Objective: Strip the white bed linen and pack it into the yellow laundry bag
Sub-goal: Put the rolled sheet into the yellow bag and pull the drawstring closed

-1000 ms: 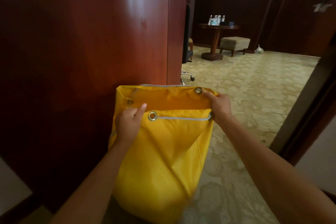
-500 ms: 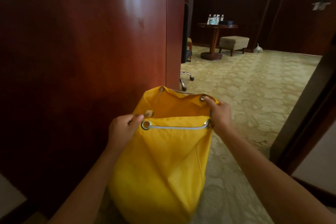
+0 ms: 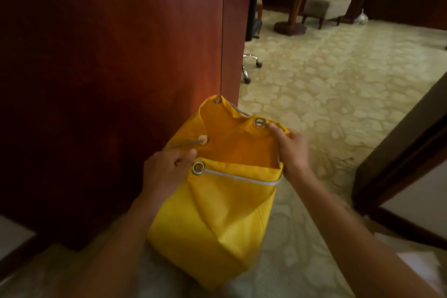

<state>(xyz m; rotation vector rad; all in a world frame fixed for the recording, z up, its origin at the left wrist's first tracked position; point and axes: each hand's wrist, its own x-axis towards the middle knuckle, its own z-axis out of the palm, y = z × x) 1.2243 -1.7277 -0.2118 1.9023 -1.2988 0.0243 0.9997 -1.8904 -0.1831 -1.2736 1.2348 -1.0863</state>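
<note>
The yellow laundry bag (image 3: 217, 213) hangs in front of the person at the centre of the head view, its mouth held open and no linen visible inside. The left hand (image 3: 167, 172) pinches the near rim at about 9 o'clock of the opening, just beside a metal eyelet (image 3: 198, 168). The right hand (image 3: 291, 150) grips the rim at about 3 o'clock, the forefinger reaching up toward another eyelet (image 3: 260, 122). A grey drawstring (image 3: 238, 178) runs along the near hem, and a knotted cord end (image 3: 202, 140) pokes through at about 10 o'clock.

The step in hand seems to be carrying the bag, opened, toward the bed, which is not in view; no white bed linen can be seen either. To do it well, the person would keep both grips on the hem itself, not on the cord, so the mouth cannot cinch shut. Holding the two hands well apart keeps the opening wide for stuffing. The wooden panel (image 3: 108, 80) stands at 10 o'clock, just beside the bag, so the person should steer right onto the patterned carpet (image 3: 338, 84), clear of the chair castors (image 3: 251, 68) at 12 o'clock.
</note>
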